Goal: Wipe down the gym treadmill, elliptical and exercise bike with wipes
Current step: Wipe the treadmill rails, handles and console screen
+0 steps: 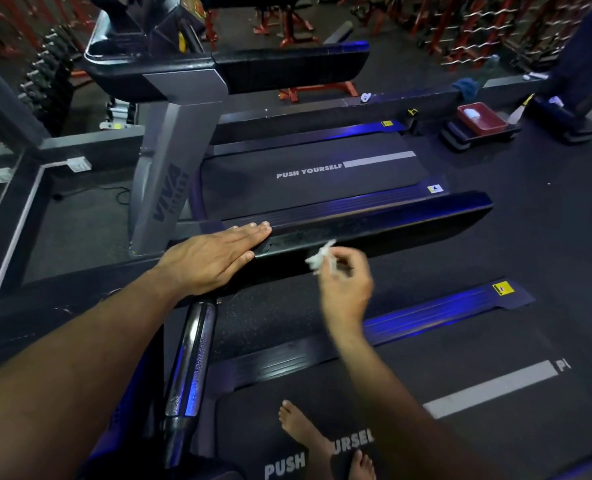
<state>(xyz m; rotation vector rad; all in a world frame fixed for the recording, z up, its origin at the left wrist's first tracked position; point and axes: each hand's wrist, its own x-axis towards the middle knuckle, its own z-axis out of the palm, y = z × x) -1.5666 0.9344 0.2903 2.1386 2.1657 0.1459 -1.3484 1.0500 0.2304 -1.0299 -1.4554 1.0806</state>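
Wipe [319, 257], crumpled, white, motion-blurred

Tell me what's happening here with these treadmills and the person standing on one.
A person stands barefoot on the near treadmill and is cleaning its padded black handrail. The left hand lies flat on the rail, fingers straight. The right hand pinches a crumpled white wipe just beside the rail; it looks blurred, so whether the wipe touches the rail is unclear. A second treadmill sits beyond.
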